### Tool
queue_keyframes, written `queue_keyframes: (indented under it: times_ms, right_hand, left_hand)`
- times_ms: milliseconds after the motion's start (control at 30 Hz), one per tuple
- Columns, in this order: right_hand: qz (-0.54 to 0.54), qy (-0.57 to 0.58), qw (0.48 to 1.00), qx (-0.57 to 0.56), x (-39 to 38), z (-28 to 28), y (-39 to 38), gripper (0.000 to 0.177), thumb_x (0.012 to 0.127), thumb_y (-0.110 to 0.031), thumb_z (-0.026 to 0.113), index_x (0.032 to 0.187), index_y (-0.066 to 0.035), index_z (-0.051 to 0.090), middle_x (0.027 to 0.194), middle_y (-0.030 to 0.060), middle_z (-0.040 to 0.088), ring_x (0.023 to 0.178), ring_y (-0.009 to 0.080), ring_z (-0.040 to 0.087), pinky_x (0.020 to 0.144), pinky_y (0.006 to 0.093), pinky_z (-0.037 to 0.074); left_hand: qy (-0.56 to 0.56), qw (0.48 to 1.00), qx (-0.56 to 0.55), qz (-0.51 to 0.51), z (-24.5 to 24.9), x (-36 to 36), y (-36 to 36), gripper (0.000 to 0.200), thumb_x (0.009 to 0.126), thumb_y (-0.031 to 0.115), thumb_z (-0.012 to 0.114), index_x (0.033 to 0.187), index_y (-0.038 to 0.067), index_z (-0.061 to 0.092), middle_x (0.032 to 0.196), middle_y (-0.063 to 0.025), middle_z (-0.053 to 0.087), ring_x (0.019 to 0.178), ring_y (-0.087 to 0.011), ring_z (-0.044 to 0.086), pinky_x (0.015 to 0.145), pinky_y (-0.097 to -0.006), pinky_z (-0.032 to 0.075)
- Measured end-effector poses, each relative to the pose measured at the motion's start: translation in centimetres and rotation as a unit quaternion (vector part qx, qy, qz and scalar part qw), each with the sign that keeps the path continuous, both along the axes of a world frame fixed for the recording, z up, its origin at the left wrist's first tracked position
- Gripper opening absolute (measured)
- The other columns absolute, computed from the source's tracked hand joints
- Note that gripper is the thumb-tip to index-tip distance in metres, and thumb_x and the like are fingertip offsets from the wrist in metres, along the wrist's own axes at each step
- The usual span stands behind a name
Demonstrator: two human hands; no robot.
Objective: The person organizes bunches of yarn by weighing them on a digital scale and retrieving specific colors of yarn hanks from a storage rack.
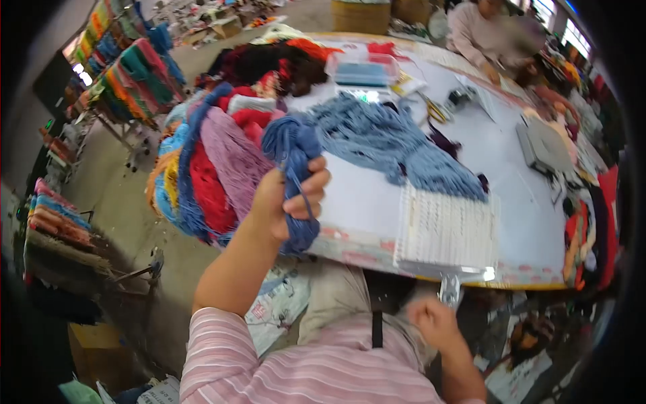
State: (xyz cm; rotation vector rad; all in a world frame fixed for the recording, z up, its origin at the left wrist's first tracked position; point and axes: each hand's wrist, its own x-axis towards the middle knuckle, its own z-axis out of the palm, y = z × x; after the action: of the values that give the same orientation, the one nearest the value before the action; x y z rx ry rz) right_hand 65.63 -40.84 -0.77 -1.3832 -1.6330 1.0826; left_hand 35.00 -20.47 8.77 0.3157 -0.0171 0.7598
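Keeping the right hand [434,320] low by the lap, loosely curled below the table's near edge, close to a silvery strip [449,291]; not being able to tell, through the blur, about any grasp there. Clenching the left hand [273,198] round a twisted bundle of blue yarn [291,140], raised in front of the near left part of the table [356,209]; letting the looped top stand above the fist and the tail hang below, likely for keeping the strands gathered and away from the other yarn. Having a white ridged sheet [447,232] lying flat at the near edge, meeting the fringe of a pale blue yarn pile [363,128]; spreading that pile loosely across the middle, probably to avoid tangles. Heaping mixed skeins [232,145] at the left, red, pink and dark blue, drooping over the side, perhaps for easy reach. Setting scissors [437,111] beyond the pale blue yarn, presumably handy for cutting, and a plastic box [389,71] just past the pile. Facing a co-worker [468,34] in a pale top across the far side, and, off on the floor at the left, a rack draped with coloured yarn [134,74].
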Motion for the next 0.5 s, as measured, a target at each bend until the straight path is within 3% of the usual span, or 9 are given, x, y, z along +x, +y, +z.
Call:
queue_keyframes:
  times_ms: [33, 133, 167, 233, 300, 367, 400, 467, 500]
  right_hand:
    - [-0.019, 0.034, 0.998, 0.05, -1.7, 3.1, 2.3, 0.007, 0.08, 0.0, 0.058, 0.086, -0.001, 0.062, 0.075, 0.0104, 0.06, 0.066, 0.0191, 0.059, 0.059, 0.0272, 0.046]
    - [-0.048, 0.031, 0.962, 0.266, -3.7, 8.0, 7.5, 0.031, 0.077, 0.001, 0.06, 0.107, 0.001, 0.056, 0.091, 0.0116, 0.056, 0.079, 0.0193, 0.056, 0.068, 0.0281, 0.045]
    - [-0.052, 0.095, 0.958, 0.267, -4.1, 9.3, 8.3, 0.042, 0.074, -0.001, 0.063, 0.115, -0.001, 0.054, 0.098, 0.0124, 0.056, 0.086, 0.0197, 0.056, 0.073, 0.0295, 0.045]
    - [-0.01, 0.006, 0.964, 0.266, -3.4, 11.2, 8.9, 0.05, 0.069, 0.0, 0.064, 0.118, -0.006, 0.055, 0.111, 0.0105, 0.053, 0.097, 0.0204, 0.054, 0.078, 0.0302, 0.046]
    - [0.04, -0.031, 0.967, 0.248, -1.8, 10.5, 8.4, 0.044, 0.067, 0.0, 0.064, 0.111, -0.004, 0.06, 0.103, 0.0118, 0.056, 0.094, 0.0242, 0.055, 0.077, 0.0316, 0.048]
    - [0.05, -0.023, 0.973, 0.225, -0.3, 9.1, 7.4, 0.036, 0.069, -0.002, 0.062, 0.105, -0.001, 0.06, 0.096, 0.0123, 0.057, 0.09, 0.0261, 0.057, 0.078, 0.0326, 0.048]
    - [0.034, -0.048, 0.965, 0.256, 0.1, 7.8, 6.9, 0.032, 0.071, -0.003, 0.062, 0.102, -0.001, 0.06, 0.097, 0.0116, 0.058, 0.086, 0.0248, 0.059, 0.074, 0.0319, 0.049]
    - [-0.015, -0.029, 0.974, 0.223, 1.2, 6.6, 5.5, 0.028, 0.072, -0.004, 0.062, 0.1, -0.001, 0.06, 0.095, 0.0113, 0.058, 0.08, 0.0227, 0.06, 0.069, 0.0296, 0.05]
    - [-0.048, -0.04, 0.973, 0.224, 1.7, 5.7, 5.0, 0.027, 0.073, -0.004, 0.063, 0.1, -0.001, 0.06, 0.094, 0.011, 0.057, 0.074, 0.0212, 0.06, 0.065, 0.0277, 0.05]
  left_hand:
    - [-0.037, 0.998, -0.011, -0.054, -0.9, 2.1, -1.2, 0.016, 0.093, 0.02, 0.036, 0.093, 0.006, 0.043, 0.071, -0.0046, 0.045, 0.04, -0.0094, 0.042, 0.037, -0.0227, 0.035]
    - [-0.017, 0.989, -0.004, -0.145, -2.3, 7.5, -4.6, 0.02, 0.093, 0.026, 0.04, 0.092, 0.006, 0.044, 0.065, -0.0053, 0.046, 0.035, -0.0091, 0.041, 0.034, -0.0228, 0.035]
    - [0.008, 0.988, -0.027, -0.149, -2.9, 8.8, -5.7, 0.025, 0.093, 0.03, 0.04, 0.092, 0.006, 0.046, 0.064, -0.007, 0.049, 0.034, -0.0102, 0.041, 0.033, -0.0224, 0.035]
    - [0.104, 0.982, -0.029, -0.155, -3.7, 10.6, -7.8, 0.031, 0.093, 0.035, 0.041, 0.091, 0.005, 0.05, 0.066, -0.0092, 0.052, 0.034, -0.0117, 0.041, 0.033, -0.0215, 0.035]
    - [0.146, 0.975, -0.052, -0.161, -4.0, 12.0, -9.3, 0.036, 0.092, 0.037, 0.041, 0.085, 0.004, 0.054, 0.059, -0.0109, 0.053, 0.036, -0.0142, 0.047, 0.035, -0.0234, 0.039]
    - [0.247, 0.962, 0.057, -0.097, -6.2, 12.8, -10.5, 0.043, 0.095, 0.041, 0.036, 0.091, 0.004, 0.056, 0.065, -0.0133, 0.059, 0.043, -0.02, 0.056, 0.041, -0.0271, 0.047]
    - [0.351, 0.931, 0.091, -0.053, -5.7, 13.0, -11.6, 0.031, 0.095, 0.03, 0.042, 0.099, 0.003, 0.056, 0.081, -0.0129, 0.061, 0.063, -0.0197, 0.061, 0.056, -0.0261, 0.05]
    - [0.5, 0.753, 0.32, 0.286, -9.0, 13.6, -12.2, 0.017, 0.09, 0.009, 0.048, 0.104, 0.002, 0.053, 0.093, -0.0106, 0.058, 0.08, -0.0173, 0.058, 0.072, -0.0259, 0.047]
    - [0.517, 0.692, 0.34, 0.372, -9.8, 12.5, -11.7, 0.025, 0.082, -0.006, 0.047, 0.105, 0.003, 0.051, 0.097, -0.008, 0.053, 0.086, -0.015, 0.052, 0.077, -0.0261, 0.044]
